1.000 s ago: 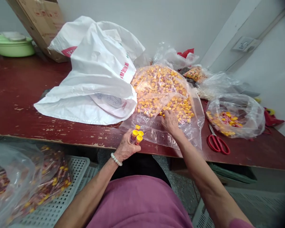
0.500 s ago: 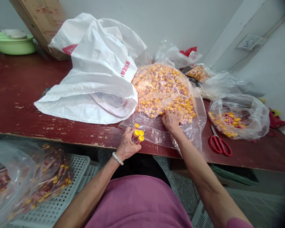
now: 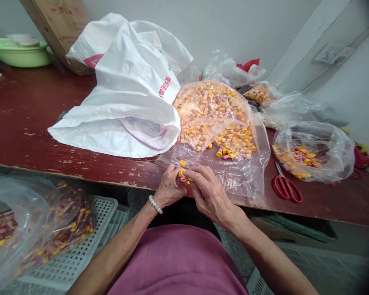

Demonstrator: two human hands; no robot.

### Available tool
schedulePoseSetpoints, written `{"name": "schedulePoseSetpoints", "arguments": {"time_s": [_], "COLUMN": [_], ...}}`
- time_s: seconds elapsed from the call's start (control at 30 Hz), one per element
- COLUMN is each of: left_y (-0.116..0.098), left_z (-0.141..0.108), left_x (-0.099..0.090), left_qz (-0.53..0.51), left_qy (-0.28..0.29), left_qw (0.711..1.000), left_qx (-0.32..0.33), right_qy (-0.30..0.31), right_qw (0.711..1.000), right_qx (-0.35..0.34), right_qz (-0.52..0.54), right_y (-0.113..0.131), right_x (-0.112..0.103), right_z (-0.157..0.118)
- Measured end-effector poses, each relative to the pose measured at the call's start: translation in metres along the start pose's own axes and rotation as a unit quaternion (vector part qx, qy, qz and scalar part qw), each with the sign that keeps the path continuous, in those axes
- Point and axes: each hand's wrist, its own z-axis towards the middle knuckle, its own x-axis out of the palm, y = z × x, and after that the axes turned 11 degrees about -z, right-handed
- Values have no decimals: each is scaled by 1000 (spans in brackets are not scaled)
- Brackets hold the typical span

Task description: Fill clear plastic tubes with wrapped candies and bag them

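My left hand [image 3: 169, 189], wearing a beaded bracelet, is closed round a few small red-patterned tubes with yellow caps [image 3: 182, 177], just above the table's front edge. My right hand [image 3: 209, 194] meets it there, thumb and forefinger pinched at a yellow-capped tube [image 3: 189, 179]; the fingers partly hide it. Behind both hands a clear plastic bag [image 3: 249, 176] lies with its mouth toward me. Inside is a heap of similar yellow-capped tubes [image 3: 215, 110], some loose near the opening.
A large white sack [image 3: 119, 98] stands left of the heap. Red-handled scissors [image 3: 287, 188] lie to the right, before a smaller clear bag [image 3: 335, 157] of yellow-capped pieces. At lower left, a filled plastic bag [image 3: 58, 233] rests on a white crate [image 3: 103, 213]. A carton [image 3: 60, 32] stands behind.
My right hand has come out of the heap in the clear bag, moving left and toward me to my left hand. My left hand has stayed nearly in place, still holding the tubes.
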Motion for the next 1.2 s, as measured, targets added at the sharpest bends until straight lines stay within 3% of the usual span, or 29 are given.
{"name": "schedulePoseSetpoints", "arguments": {"time_s": [0.13,0.3,0.47,0.57,0.63,0.77,0.9,1.1,1.2], "left_y": [-2,0,0,-5,-8,-7,-6,-15,-4], "left_z": [0,0,-1,0,0,-5,-10,-18,-24], "left_x": [-2,-7,-9,-14,-19,-26,-22,-17,-32], "left_qz": [-2,-4,-41,-89,-163,-325,-436,-522,-531], "left_qy": [-10,-18,-10,-14,3,62,60,22,7], "left_qw": [1000,999,997,989,975,924,872,807,805], "left_qx": [-8,-42,-65,-114,-150,-194,-217,-274,-265], "right_qy": [4,-57,26,12,6,71,109,31,31], "right_qw": [1000,997,998,1000,999,997,991,993,991], "right_qx": [-18,46,6,23,27,-16,-39,-80,-111], "right_qz": [24,-9,-56,-2,19,-29,-68,-86,-65], "right_y": [-3,-3,-5,-8,-10,-14,-15,-18,-17], "right_x": [-3,2,20,16,12,16,29,53,73], "right_z": [4,1,-2,1,4,10,12,7,16]}}
